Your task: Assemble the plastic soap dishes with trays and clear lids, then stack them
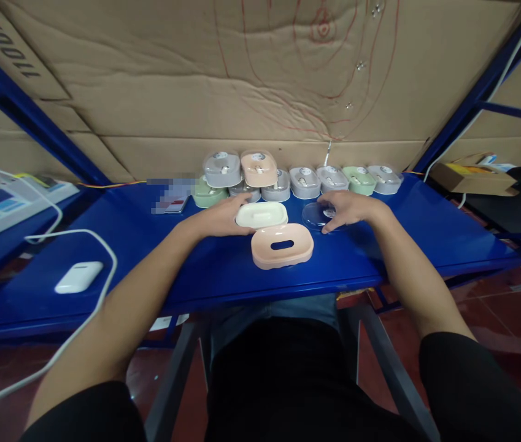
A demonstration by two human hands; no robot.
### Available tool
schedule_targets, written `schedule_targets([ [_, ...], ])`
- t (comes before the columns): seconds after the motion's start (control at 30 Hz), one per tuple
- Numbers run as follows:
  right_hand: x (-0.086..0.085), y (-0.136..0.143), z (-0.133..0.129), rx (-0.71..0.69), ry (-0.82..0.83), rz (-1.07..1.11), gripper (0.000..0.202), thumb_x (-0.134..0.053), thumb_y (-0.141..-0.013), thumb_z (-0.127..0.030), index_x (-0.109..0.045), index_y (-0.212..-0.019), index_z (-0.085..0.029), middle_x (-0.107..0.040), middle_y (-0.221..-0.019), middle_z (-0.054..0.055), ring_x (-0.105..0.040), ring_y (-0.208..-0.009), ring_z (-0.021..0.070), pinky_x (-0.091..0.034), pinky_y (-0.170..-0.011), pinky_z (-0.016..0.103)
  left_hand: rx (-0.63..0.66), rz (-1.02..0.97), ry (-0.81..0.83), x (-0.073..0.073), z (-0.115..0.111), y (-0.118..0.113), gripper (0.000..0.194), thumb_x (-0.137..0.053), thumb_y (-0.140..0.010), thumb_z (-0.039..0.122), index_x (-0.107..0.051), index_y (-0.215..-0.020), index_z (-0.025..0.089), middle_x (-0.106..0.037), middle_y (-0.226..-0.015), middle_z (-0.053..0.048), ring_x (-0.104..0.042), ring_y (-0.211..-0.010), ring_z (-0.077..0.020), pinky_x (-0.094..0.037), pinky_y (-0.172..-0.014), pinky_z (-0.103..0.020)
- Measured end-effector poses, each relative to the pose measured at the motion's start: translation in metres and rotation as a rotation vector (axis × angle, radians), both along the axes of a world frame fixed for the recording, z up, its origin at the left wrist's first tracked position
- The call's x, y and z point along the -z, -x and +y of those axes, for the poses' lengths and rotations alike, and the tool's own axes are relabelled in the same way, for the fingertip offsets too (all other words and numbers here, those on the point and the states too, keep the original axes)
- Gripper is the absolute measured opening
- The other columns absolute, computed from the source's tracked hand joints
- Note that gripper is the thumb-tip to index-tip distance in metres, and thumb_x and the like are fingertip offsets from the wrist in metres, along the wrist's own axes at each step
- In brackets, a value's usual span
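Note:
My left hand [227,216] grips the left end of a white oval soap tray [262,215], its fingers at the far side and thumb at the near side. On the right, my right hand [348,209] is closed round the right end of a clear plastic lid [314,216]. A peach soap dish base [264,253] with a slot in its floor sits between the hands, nearer to me, just in front of the white tray. Part of the lid is hidden by my right fingers.
Lidded soap boxes in grey, green and peach [305,182] line the table's back, two stacked on others. Left are a phone-like item [172,197], a white earbud case [78,277] and a white cable [109,258]. A cardboard wall [150,110] stands behind.

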State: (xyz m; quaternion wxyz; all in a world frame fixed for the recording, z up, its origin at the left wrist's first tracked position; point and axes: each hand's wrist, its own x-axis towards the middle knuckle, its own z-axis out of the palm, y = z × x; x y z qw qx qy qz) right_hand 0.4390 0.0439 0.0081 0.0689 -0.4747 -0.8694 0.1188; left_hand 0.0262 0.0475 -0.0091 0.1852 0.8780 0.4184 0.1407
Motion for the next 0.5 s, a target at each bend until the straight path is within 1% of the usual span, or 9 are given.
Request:
schedule_targets([
  [0.03, -0.004, 0.004, -0.004, -0.009, -0.036, 0.022, 0.086, -0.102, -0.067, -0.065, -0.081, -0.139, -0.022, -0.085, -0.124, 0.015, -0.081, -0.107, 0.0401, -0.068, -0.095, 0.057, 0.008, -0.007, -0.009, 0.001, 0.001, 0.001, 0.110, -0.089, -0.077, 0.070, -0.049, -0.166, 0.018, -0.069, -0.155, -0.023, -0.067, -0.144, -0.0495, -0.052, -0.121, -0.064],
  [0.1, -0.012, 0.015, -0.017, -0.040, -0.128, 0.098, 0.089, -0.096, -0.075, -0.071, -0.078, -0.145, -0.020, -0.082, -0.130, 0.017, -0.078, -0.114, 0.0414, -0.065, -0.102, 0.060, 0.024, -0.033, -0.027, 0.002, 0.003, 0.003, 0.107, -0.090, -0.077, 0.068, -0.051, -0.165, 0.021, -0.071, -0.154, -0.021, -0.067, -0.143, -0.0483, -0.053, -0.122, -0.063],
  [0.2, -0.020, 0.046, -0.044, -0.187, -0.236, 0.239, 0.092, -0.088, -0.084, -0.072, -0.070, -0.156, -0.017, -0.075, -0.143, 0.020, -0.072, -0.129, 0.0426, -0.058, -0.114, 0.062, 0.036, -0.066, -0.028, 0.004, 0.003, 0.003, 0.106, -0.092, -0.075, 0.067, -0.053, -0.164, 0.023, -0.072, -0.153, -0.019, -0.068, -0.142, -0.0479, -0.053, -0.121, -0.062],
  [0.27, -0.018, 0.071, -0.061, -0.300, -0.256, 0.281, 0.092, -0.086, -0.086, -0.072, -0.067, -0.158, -0.018, -0.073, -0.144, 0.020, -0.070, -0.131, 0.0420, -0.058, -0.114, 0.060, 0.037, -0.074, -0.023, 0.004, 0.003, 0.001, 0.105, -0.092, -0.074, 0.067, -0.055, -0.162, 0.023, -0.072, -0.154, -0.019, -0.069, -0.141, -0.0484, -0.055, -0.119, -0.062],
  [0.37, -0.008, 0.102, -0.078, -0.366, -0.271, 0.239, 0.090, -0.084, -0.087, -0.073, -0.069, -0.155, -0.016, -0.071, -0.138, 0.020, -0.069, -0.124, 0.0409, -0.060, -0.107, 0.057, 0.037, -0.060, -0.020, 0.002, 0.001, -0.002, 0.102, -0.090, -0.074, 0.070, -0.057, -0.159, 0.024, -0.070, -0.157, -0.020, -0.068, -0.142, -0.0494, -0.055, -0.118, -0.062],
  [0.43, -0.002, 0.113, -0.082, -0.387, -0.264, 0.188, 0.087, -0.084, -0.087, -0.071, -0.070, -0.152, -0.014, -0.071, -0.133, 0.020, -0.068, -0.120, 0.0402, -0.060, -0.104, 0.056, 0.034, -0.049, -0.017, 0.000, 0.000, -0.003, 0.099, -0.089, -0.075, 0.069, -0.058, -0.157, 0.024, -0.069, -0.158, -0.020, -0.066, -0.144, -0.0503, -0.054, -0.119, -0.064],
  [0.5, 0.001, 0.116, -0.081, -0.392, -0.246, 0.150, 0.085, -0.084, -0.088, -0.071, -0.072, -0.149, -0.013, -0.071, -0.130, 0.020, -0.068, -0.118, 0.0396, -0.060, -0.103, 0.055, 0.038, -0.047, -0.022, 0.000, 0.000, -0.003, 0.093, -0.089, -0.075, 0.067, -0.061, -0.152, 0.023, -0.071, -0.154, -0.021, -0.067, -0.143, -0.0504, -0.054, -0.118, -0.064],
])
